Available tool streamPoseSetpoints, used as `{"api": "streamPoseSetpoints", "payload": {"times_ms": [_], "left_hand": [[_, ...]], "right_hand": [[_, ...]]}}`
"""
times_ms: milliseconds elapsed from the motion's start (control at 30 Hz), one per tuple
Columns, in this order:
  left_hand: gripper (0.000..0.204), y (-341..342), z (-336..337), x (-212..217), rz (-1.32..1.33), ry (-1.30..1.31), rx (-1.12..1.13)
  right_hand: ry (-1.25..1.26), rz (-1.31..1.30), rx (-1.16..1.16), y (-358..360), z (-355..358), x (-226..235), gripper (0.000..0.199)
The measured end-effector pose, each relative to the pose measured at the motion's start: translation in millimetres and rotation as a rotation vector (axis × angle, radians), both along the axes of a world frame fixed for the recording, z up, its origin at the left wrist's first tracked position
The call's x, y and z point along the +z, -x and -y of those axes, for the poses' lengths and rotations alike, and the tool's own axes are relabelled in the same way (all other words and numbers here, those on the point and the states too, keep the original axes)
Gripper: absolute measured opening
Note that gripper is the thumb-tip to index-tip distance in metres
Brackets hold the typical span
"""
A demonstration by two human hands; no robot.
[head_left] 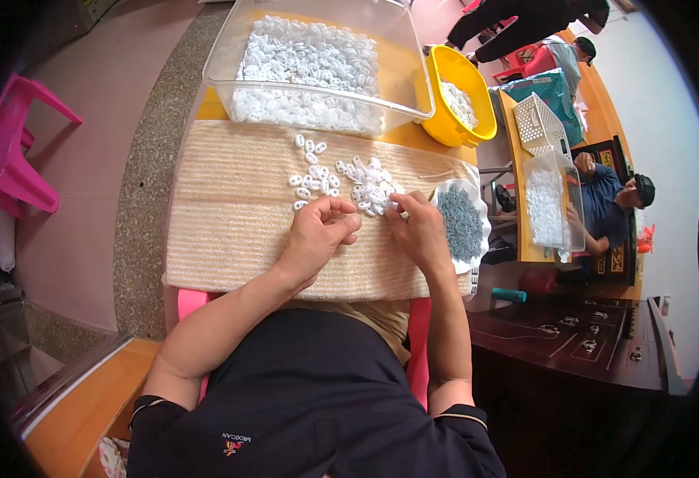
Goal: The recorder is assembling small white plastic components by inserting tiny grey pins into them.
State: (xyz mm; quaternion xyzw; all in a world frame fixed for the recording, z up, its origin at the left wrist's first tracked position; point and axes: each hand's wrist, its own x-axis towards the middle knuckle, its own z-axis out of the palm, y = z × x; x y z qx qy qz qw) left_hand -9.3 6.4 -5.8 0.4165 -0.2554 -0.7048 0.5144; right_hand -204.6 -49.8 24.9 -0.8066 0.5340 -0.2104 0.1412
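My left hand hovers over the striped towel, thumb and fingers pinched together; anything between them is too small to make out. To its right, my right hand has curled fingers at the near edge of a heap of small white oval plastic pieces. Its fingertips touch the heap, and what they pinch is hidden. Several loose white pieces with two dark spots or holes lie left of the heap. Beside my right hand, a white scalloped dish holds a mass of small grey-blue parts.
A large clear bin of white pieces stands beyond the towel, with a yellow basin at its right. A person in dark clothes sits by another clear bin at right. A pink stool stands at left.
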Motion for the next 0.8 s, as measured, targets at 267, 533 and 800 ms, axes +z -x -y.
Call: {"api": "streamPoseSetpoints", "payload": {"times_ms": [267,533,800], "left_hand": [[0.021,0.1,-0.3,3.1,0.004,-0.020,-0.014],[0.021,1.2,0.4,1.5,0.008,-0.022,-0.012],[0.021,0.0,-0.2,0.0,-0.003,-0.016,-0.023]], "right_hand": [[-0.037,0.053,-0.004,-0.4,3.8,-5.6,0.014],[0.015,-0.012,-0.015,-1.4,4.5,-1.1,0.016],[-0.129,-0.116,-0.018,-14.9,6.9,15.6,0.027]]}}
